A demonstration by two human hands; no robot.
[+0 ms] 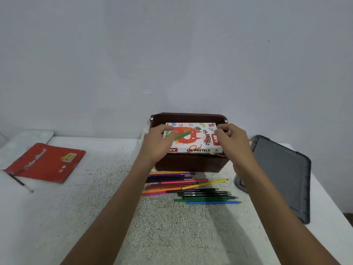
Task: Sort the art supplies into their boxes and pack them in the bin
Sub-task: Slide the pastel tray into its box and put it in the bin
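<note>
A white oil pastels box (193, 138) with an orange cat drawing lies flat at the top of the dark brown bin (189, 163) at the back of the table. My left hand (159, 144) grips the box's left end and my right hand (234, 139) grips its right end. Several coloured pencils (187, 188) lie loose in a row on the table just in front of the bin. What is under the box inside the bin is hidden.
A red flat pencil box (45, 162) lies at the far left with a thin paintbrush (21, 182) beside it. A grey bin lid (282, 173) leans at the right table edge. The wall stands right behind the bin.
</note>
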